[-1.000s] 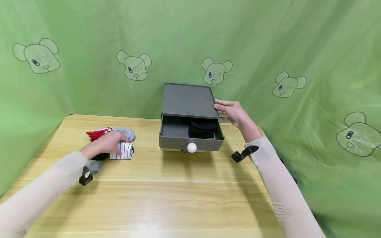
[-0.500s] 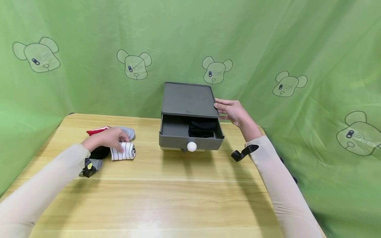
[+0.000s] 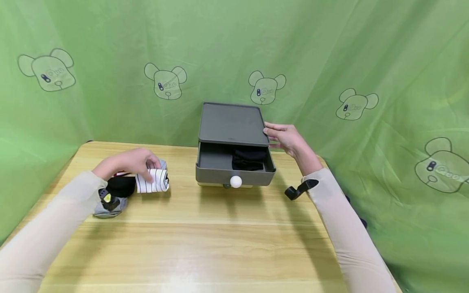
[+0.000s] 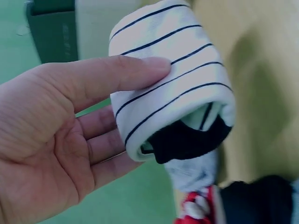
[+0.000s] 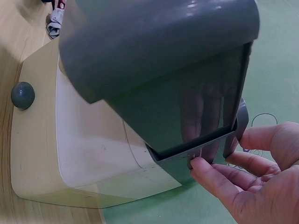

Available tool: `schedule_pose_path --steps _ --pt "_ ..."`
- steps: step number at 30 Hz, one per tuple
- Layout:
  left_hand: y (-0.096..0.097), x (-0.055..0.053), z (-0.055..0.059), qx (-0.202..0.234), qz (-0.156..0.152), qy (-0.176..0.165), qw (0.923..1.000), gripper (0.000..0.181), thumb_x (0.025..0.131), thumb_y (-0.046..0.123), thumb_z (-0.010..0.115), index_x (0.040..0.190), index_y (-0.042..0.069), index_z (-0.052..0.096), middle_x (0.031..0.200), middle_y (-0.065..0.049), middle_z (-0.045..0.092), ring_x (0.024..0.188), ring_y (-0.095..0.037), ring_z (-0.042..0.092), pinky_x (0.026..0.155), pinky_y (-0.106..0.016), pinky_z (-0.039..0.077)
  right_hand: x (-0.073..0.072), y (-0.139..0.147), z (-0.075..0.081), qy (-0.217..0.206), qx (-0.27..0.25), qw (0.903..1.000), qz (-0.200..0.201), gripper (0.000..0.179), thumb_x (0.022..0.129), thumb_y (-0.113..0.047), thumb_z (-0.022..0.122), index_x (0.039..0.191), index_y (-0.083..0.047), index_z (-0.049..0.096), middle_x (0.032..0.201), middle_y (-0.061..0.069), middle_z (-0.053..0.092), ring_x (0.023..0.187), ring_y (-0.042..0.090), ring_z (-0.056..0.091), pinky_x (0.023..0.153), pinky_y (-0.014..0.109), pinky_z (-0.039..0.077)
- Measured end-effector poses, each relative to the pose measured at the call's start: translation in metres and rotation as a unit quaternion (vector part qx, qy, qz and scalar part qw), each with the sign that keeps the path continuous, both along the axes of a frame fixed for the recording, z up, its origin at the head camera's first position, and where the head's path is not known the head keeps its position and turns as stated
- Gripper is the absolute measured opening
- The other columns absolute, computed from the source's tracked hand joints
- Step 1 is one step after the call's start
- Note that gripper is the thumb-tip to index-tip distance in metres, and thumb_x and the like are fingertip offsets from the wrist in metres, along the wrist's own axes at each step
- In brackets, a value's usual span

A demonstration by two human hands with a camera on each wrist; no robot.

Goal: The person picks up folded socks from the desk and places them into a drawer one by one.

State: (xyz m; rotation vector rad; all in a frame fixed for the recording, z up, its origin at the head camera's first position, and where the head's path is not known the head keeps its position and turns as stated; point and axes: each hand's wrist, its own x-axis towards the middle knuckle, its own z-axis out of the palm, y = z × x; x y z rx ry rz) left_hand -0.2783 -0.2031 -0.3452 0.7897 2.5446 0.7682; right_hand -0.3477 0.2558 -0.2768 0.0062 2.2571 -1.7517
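Observation:
Between thumb and fingers, my left hand [image 3: 133,162] holds a rolled white sock [image 3: 154,181] with thin dark stripes; its black inner part shows at the roll's end in the left wrist view. Beside and below that hand lie a black sock [image 3: 121,186], a grey sock [image 3: 111,208] and a partly covered light grey sock [image 3: 163,164]; only a bit of a red one shows. My right hand [image 3: 287,138] touches the right side of a grey drawer box [image 3: 232,124] with its fingertips. Its drawer [image 3: 216,174] is pulled out, a folded black sock [image 3: 248,159] inside on the right.
A white round knob [image 3: 236,182] sticks out from the drawer front. The box stands near the back edge of the wooden table [image 3: 205,248]. A green curtain [image 3: 220,49] with bear outlines hangs behind and along the sides.
My left hand has lifted the striped sock slightly off the table and moved it a little up. The right hand stays at the box side.

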Motion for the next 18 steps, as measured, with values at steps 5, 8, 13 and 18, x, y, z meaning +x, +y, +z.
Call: schedule_pose_path --steps 5,8,13,18 --pt "0.006 0.003 0.022 -0.007 -0.009 0.015 0.9998 0.032 0.072 0.006 0.088 0.101 0.002 0.075 0.088 -0.002 0.075 0.079 -0.012 0.065 0.072 -0.024 0.056 -0.001 0.002 -0.002 0.007 0.003 1.0000 -0.003 0.056 0.102 -0.020 0.062 0.154 -0.014 0.042 0.165 0.014 0.033 0.148 0.034 0.040 0.112 0.046 0.049" --pt "0.009 0.005 0.037 -0.004 -0.010 0.021 0.9997 0.030 0.073 0.007 0.087 0.101 0.004 0.075 0.087 -0.002 0.076 0.078 -0.012 0.067 0.070 -0.024 0.056 -0.001 0.002 -0.002 0.009 0.003 1.0000 -0.001 0.056 0.102 -0.020 0.062 0.154 -0.013 0.042 0.165 0.014 0.033 0.148 0.034 0.041 0.111 0.045 0.050" --pt "0.016 0.013 0.064 0.011 -0.003 0.032 0.9994 0.031 0.076 0.009 0.087 0.105 0.005 0.076 0.091 -0.002 0.077 0.080 -0.013 0.069 0.071 -0.024 0.059 0.000 0.001 -0.002 0.006 -0.004 1.0000 0.005 0.056 0.104 -0.019 0.059 0.155 -0.013 0.040 0.166 0.013 0.032 0.148 0.033 0.041 0.115 0.050 0.045" --pt "0.028 0.021 0.092 0.037 -0.003 0.047 0.9982 0.033 0.078 0.011 0.087 0.109 0.006 0.075 0.094 -0.004 0.077 0.083 -0.015 0.071 0.072 -0.026 0.061 0.000 0.001 -0.002 0.001 -0.006 1.0000 0.006 0.056 0.104 -0.019 0.059 0.156 -0.013 0.039 0.166 0.013 0.031 0.149 0.033 0.039 0.117 0.051 0.043"
